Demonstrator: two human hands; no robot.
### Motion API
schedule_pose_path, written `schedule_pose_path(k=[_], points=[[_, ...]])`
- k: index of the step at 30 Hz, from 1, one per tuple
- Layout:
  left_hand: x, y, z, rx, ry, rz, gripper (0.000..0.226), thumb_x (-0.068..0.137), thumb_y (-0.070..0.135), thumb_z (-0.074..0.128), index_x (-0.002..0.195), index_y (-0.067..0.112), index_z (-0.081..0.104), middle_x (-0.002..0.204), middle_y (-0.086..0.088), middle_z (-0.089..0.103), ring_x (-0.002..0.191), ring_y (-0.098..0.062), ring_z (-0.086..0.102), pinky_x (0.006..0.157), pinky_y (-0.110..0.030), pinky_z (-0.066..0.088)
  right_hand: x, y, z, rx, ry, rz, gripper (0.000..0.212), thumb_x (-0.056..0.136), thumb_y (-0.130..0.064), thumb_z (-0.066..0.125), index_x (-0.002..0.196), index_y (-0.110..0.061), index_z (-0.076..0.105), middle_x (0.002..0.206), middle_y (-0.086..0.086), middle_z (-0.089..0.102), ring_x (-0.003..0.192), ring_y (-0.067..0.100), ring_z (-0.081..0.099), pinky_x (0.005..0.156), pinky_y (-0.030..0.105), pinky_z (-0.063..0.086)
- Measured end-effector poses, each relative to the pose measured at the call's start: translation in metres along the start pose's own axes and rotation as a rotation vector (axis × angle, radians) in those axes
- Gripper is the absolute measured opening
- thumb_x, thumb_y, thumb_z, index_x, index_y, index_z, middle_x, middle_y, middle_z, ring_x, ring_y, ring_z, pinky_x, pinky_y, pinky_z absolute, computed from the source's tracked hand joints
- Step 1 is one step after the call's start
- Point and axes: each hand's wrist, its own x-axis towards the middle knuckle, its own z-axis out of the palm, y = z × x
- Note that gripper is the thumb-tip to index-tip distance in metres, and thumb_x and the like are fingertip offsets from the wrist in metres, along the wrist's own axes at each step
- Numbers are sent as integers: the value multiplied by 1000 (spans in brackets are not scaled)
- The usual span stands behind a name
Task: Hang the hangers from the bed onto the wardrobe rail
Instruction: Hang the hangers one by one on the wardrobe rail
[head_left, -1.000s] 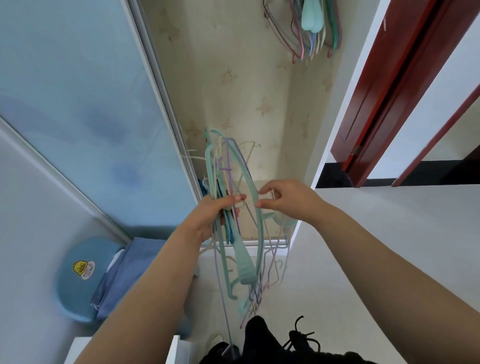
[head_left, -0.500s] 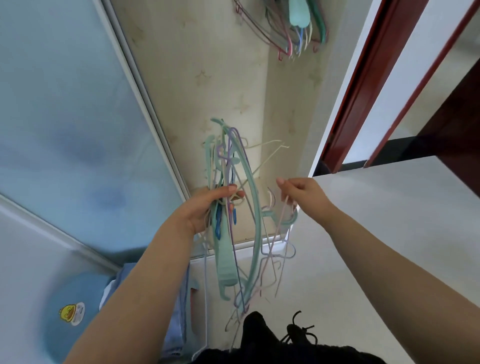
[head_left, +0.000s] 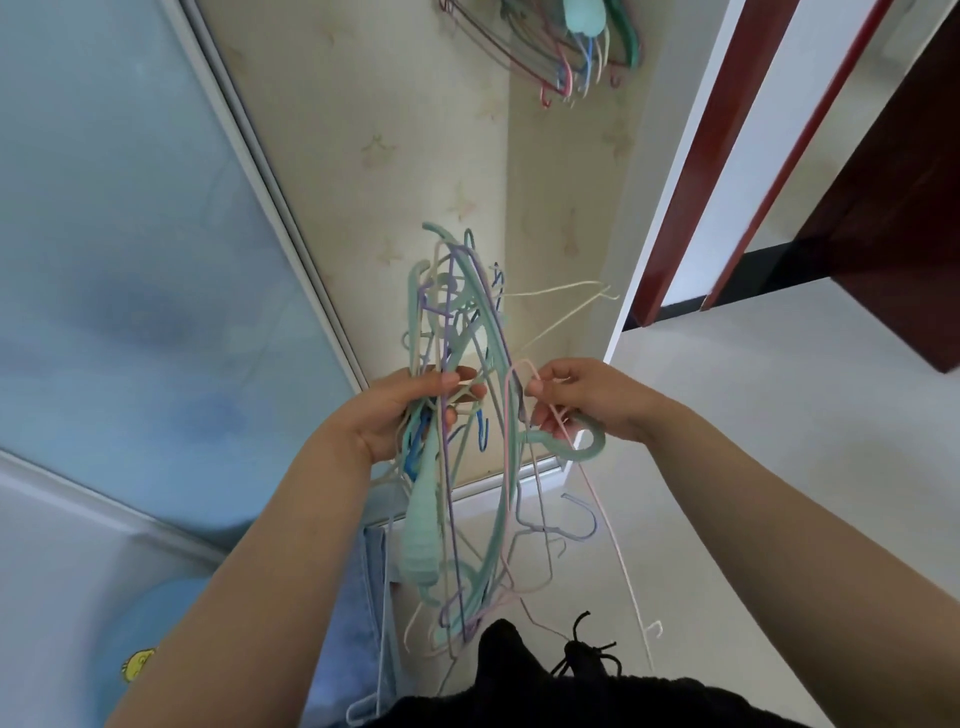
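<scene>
Tangled hanger bundle (head_left: 457, 415) (individual hangers indistinguishable)

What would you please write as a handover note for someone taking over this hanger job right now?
Left hand: grips a tangled bundle of hangers around its middle, in front of the open wardrobe.
Right hand: pinches a pink wire hanger at the bundle's edge; its fingers lie by the hook of a green plastic hanger.
Done: several hangers on the rail hang at the top of the view.
Left: free the pink hanger, hang it, then do the same for the others. The bed is out of view.
</scene>
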Motion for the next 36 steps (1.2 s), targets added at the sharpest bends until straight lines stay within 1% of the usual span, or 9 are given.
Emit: schedule_pose_path(k=[3,7,12,15,18,21,27,32,36], points=[[-1,0,-2,-24,-33,19,82,44,28,96,112,-1,61,95,-11,72,50,-11,61,47,-21,53,3,-11,5,6,13,-32,24,88,-26,64,81,-3,62,64,9,66,56,17,62,58,27,54],[-7,4,-8,-68,-53,68,67,48,27,95,104,1,67,97,-12,70,50,-11,61,49,-21,55,2,-5,-1,99,65,-36,33,87,-35,63,68,-8,59,62,9,57,53,19,52,57,26,46],[-13,10,-16,-40,-79,85,69,49,25,94,106,1,64,96,-14,69,49,-12,60,48,-22,54,1,2,1,228,54,-34,35,79,-42,64,76,-8,60,73,5,57,53,16,44,59,27,33],[-14,9,-18,-78,-121,71,70,51,24,93,108,-1,63,95,-15,68,49,-13,59,47,-22,53,0,-2,4,232,96,-38,38,78,-43,63,79,-4,61,78,6,60,51,15,44,52,21,35],[-13,7,-19,-88,-130,72,61,52,23,93,103,0,69,96,-15,69,49,-13,59,48,-22,54,-4,-3,5,121,170,-76,42,84,-43,60,79,-1,62,67,0,62,50,14,46,50,21,37],[-14,6,-20,-75,-139,76,60,51,24,93,102,1,70,96,-15,68,50,-14,59,47,-23,54,-2,1,6,95,211,-97,39,86,-40,59,84,-1,63,68,-2,64,52,13,49,51,21,40],[-17,9,-27,-39,-150,109,62,53,27,93,105,2,70,99,-16,67,51,-14,59,48,-24,55,-7,13,-15,363,-71,52,26,88,-19,54,103,0,64,87,8,70,77,19,58,74,25,55],[-17,8,-17,48,-193,108,78,53,30,93,115,-1,57,98,-14,69,52,-14,59,51,-23,55,0,6,0,210,-199,109,25,82,-23,58,93,-3,68,68,6,62,60,13,57,61,20,51],[-19,10,-13,90,-193,108,83,50,30,94,116,-1,54,97,-15,69,50,-14,59,50,-23,54,3,7,6,137,-195,104,25,81,-27,59,84,-7,73,79,12,65,68,19,62,72,27,53]])
